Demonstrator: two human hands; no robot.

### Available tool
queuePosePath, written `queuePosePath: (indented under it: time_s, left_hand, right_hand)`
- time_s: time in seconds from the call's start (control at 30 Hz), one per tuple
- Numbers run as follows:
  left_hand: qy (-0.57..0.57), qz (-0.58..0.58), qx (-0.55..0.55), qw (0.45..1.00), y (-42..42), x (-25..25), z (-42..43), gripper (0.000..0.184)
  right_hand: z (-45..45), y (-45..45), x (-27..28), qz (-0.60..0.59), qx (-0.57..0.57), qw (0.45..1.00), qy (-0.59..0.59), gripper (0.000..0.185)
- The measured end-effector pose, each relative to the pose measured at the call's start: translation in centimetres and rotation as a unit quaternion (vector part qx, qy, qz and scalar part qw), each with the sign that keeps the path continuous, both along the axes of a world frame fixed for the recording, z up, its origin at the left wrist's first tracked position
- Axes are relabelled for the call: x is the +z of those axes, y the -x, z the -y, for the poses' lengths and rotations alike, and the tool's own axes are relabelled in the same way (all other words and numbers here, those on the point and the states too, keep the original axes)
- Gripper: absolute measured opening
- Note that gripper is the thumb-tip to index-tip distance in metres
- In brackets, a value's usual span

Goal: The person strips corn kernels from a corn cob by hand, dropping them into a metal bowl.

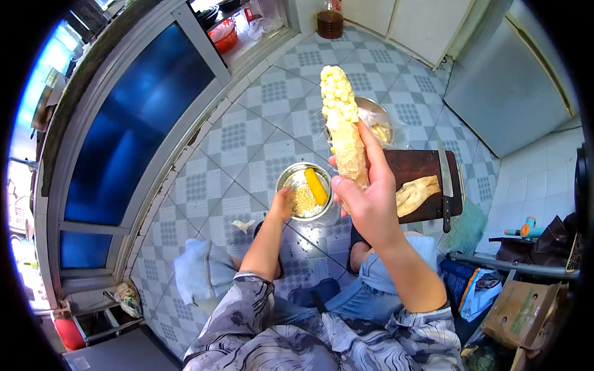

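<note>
In my right hand (371, 191) is a corn cob (339, 117), raised upright in front of me. Pale kernels cover its upper part, while the lower part is stripped bare. My fingers and thumb wrap round the bare end. Down at the left rim of a metal bowl (298, 167) is my left hand (283, 203), its fingers curled over the edge; the fingertips are partly hidden. Loose kernels (303, 201) and a yellow ridged corn piece (315, 187) lie inside the bowl.
A dark cutting board (411, 162) on the right bears a knife (445, 185) and a pale yellowish piece (417, 195). Behind the cob stands another bowl with a plastic bag (374, 117). A white scrap (243, 226) lies on the tiles. Further right is a cardboard box (516, 312).
</note>
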State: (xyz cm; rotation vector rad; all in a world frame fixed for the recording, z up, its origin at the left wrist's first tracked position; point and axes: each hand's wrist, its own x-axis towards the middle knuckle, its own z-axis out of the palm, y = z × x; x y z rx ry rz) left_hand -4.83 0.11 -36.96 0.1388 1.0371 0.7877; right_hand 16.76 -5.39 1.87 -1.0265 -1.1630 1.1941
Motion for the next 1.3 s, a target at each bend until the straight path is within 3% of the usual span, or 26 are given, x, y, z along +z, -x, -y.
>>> queuePosePath:
  time_s: [0.07, 0.2, 0.27, 0.37, 0.43, 0.5, 0.57, 0.63, 0.7, 0.77, 0.87, 0.93, 1.1, 1.3]
  left_hand:
    - [0.058, -0.078, 0.043, 0.994, -1.6, 7.7, 0.6, 0.054]
    - [0.043, -0.072, 0.039, 0.996, -0.6, 7.5, -0.2, 0.047]
    - [0.013, 0.007, 0.031, 0.999, 0.5, 6.2, -1.7, 0.029]
    - [-0.05, 0.068, 0.04, 0.996, 1.3, 8.7, -5.6, 0.019]
    - [-0.073, 0.015, 0.047, 0.996, -0.5, 20.1, -6.2, 0.018]
    - [-0.216, -0.055, -0.069, 0.972, -0.3, 26.5, -6.6, 0.02]
    - [-0.275, -0.095, -0.087, 0.953, -1.3, 33.4, -4.7, 0.021]
    - [-0.332, -0.14, -0.105, 0.927, -2.0, 37.2, -3.0, 0.023]
    - [-0.383, -0.11, -0.179, 0.899, -2.3, 38.7, -0.9, 0.027]
    - [-0.384, -0.171, -0.163, 0.892, -3.4, 39.5, 0.8, 0.026]
    - [-0.412, -0.166, -0.152, 0.883, -3.8, 39.1, 0.9, 0.027]
    - [-0.453, -0.186, -0.183, 0.852, -3.6, 39.5, 1.0, 0.03]
    - [-0.487, -0.17, -0.149, 0.843, -4.0, 39.0, 1.4, 0.034]
    - [-0.533, -0.26, -0.146, 0.792, -4.2, 37.8, 0.8, 0.038]
  right_hand:
    - [-0.1, 0.3, -0.3, 0.0, 0.002, 1.0, -0.008, 0.073]
    - [-0.1, 0.4, -0.2, -0.003, 0.007, 1.0, -0.007, 0.071]
    - [-0.2, 0.3, -0.2, -0.015, 0.015, 1.0, -0.003, 0.07]
    - [-0.3, 0.2, -0.5, 0.023, 0.024, 0.999, -0.011, 0.068]
    - [-0.1, 0.3, -0.4, 0.007, 0.049, 0.997, 0.053, 0.066]
    - [0.0, 0.4, -0.7, 0.003, 0.066, 0.994, 0.085, 0.064]
    - [-0.2, 0.5, -1.6, 0.077, 0.05, 0.996, 0.01, 0.063]
    - [-0.3, 0.8, -2.1, 0.114, 0.037, 0.992, -0.042, 0.063]
    - [-0.2, 1.1, -1.4, 0.134, 0.04, 0.988, -0.064, 0.064]
    - [-0.1, 1.5, -1.3, 0.146, 0.037, 0.986, -0.068, 0.065]
    - [-0.5, 1.5, -1.7, 0.232, 0.033, 0.963, -0.131, 0.068]
    - [-0.3, 1.4, -1.2, 0.223, 0.062, 0.969, -0.087, 0.069]
    - [-0.4, 0.9, -1.0, 0.25, 0.105, 0.962, -0.014, 0.075]
    - [-0.6, 1.5, -0.6, 0.324, 0.085, 0.939, -0.081, 0.076]
